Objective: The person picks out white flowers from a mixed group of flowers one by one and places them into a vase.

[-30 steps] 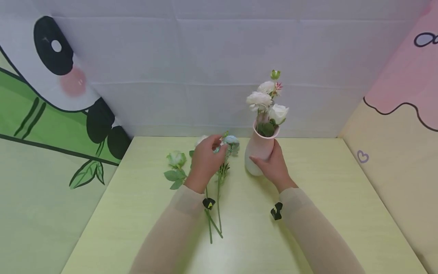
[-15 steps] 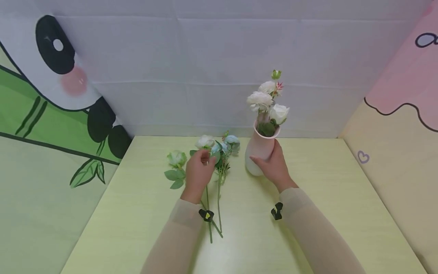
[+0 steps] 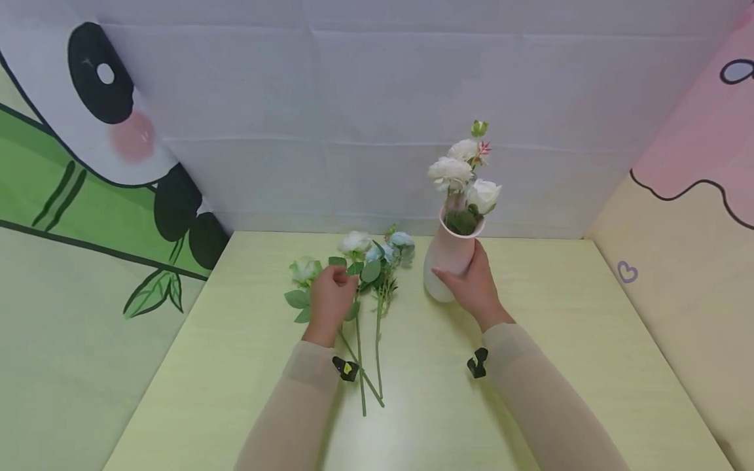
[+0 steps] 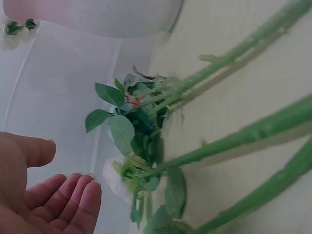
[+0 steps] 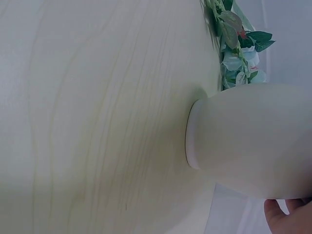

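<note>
My right hand [image 3: 474, 288] grips the pale pink-and-white vase [image 3: 450, 258] from its right side, thumb across the front. White flowers [image 3: 450, 173] stand in the vase, with a green bud and a small red sprig above them. In the right wrist view the vase's base [image 5: 195, 136] shows close to the tabletop. My left hand [image 3: 331, 297] hovers over the loose flowers, fingers loosely bent. Nothing is between its thumb and fingers [image 4: 73, 197] in the left wrist view. Beneath and beside it lie a pale green rose [image 3: 304, 269], a white flower [image 3: 355, 243] and blue flowers [image 3: 402, 240].
Long green stems [image 3: 360, 373] cross each other on the light wooden table [image 3: 424, 405], pointing toward the person. A grey-white cloth backdrop [image 3: 377, 131] rises behind the table's far edge. Printed cartoon panels [image 3: 59, 288] stand at the left and right.
My left hand has drawn back from the blue flowers, moving left and nearer the person, uncovering the white flower and leaves. My right hand stays on the vase.
</note>
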A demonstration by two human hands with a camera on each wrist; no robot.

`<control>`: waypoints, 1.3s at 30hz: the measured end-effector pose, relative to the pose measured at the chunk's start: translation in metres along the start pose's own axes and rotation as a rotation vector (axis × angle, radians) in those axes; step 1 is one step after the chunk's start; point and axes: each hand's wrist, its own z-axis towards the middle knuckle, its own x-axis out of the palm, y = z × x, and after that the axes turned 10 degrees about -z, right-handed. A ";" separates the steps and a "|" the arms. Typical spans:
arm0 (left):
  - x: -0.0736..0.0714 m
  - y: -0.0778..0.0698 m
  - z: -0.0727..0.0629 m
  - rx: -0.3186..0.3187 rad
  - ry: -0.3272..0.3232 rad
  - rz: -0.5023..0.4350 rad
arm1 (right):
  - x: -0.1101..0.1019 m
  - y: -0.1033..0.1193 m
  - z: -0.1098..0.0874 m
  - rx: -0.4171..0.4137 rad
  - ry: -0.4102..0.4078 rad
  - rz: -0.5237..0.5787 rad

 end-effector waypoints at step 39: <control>0.020 0.020 0.022 -0.195 0.165 0.458 | 0.000 0.000 0.000 0.027 0.021 0.004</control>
